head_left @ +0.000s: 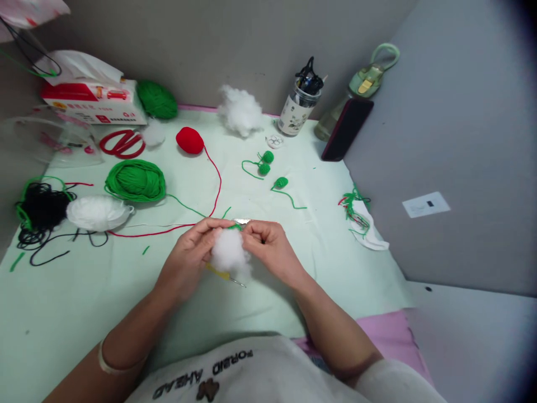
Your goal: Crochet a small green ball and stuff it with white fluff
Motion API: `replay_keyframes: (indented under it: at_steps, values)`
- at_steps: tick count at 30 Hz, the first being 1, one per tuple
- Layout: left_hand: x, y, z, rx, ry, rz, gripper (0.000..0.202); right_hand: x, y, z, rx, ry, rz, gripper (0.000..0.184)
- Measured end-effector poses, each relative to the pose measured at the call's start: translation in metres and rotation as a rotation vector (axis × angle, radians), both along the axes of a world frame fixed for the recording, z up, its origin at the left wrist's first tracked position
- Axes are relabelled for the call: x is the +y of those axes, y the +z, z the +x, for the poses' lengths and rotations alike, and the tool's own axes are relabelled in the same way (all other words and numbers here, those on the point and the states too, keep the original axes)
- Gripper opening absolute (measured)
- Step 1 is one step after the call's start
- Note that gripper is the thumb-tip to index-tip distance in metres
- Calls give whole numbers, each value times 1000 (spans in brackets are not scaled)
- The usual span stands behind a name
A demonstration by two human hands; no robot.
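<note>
Above the middle of the pale green cloth, both hands work close together. My left hand (193, 252) has its fingers closed around a small green crocheted piece (235, 226), mostly hidden by the fingers. A tuft of white stuffing (230, 252) lies between the hands, and my right hand (268, 240) pinches its right side with thumb and forefinger. Just behind the fingertips shows a silvery object (241, 221), too covered to name. Below the tuft, a crochet hook (220, 273) with a yellow handle lies partly hidden, its metal tip pointing right.
Green yarn (135, 180), white yarn (99, 212) and black yarn (44, 204) lie left. Red yarn (190, 140), red-handled scissors (122, 144) and a tissue pack (96, 101) sit behind. Farther right are crocheted green balls (264, 169), stuffing (240, 111), a pen jar (297, 112), a phone (347, 130) and a bottle (331, 120).
</note>
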State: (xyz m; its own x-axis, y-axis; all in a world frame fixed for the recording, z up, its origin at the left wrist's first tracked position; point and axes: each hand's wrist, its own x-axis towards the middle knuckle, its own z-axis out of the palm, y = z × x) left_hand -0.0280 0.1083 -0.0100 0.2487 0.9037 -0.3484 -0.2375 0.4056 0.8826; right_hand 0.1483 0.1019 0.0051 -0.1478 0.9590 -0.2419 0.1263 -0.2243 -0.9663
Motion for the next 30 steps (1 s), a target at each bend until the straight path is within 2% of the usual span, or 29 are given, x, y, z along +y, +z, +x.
replay_keyframes:
  at_steps: [4,9,12,16,20,25,30]
  values:
    - [-1,-5,0,-112,-56,-31,33,1,-2,0,8,20,1,27]
    - [-2,-9,8,-63,65,7,33,-5,0,-3,-118,72,80,24]
    - [0,-10,10,-17,106,46,29,-8,3,-5,-151,128,116,28]
    - [1,-9,12,55,138,110,26,-5,-2,-6,-47,110,46,36]
    - [-6,-6,13,107,174,168,24,0,-8,-6,52,67,-20,34]
    - [-12,-5,7,77,95,135,23,0,-8,-6,17,22,3,27]
    - [-4,-7,3,-45,31,76,27,-4,-9,-11,-119,3,96,29]
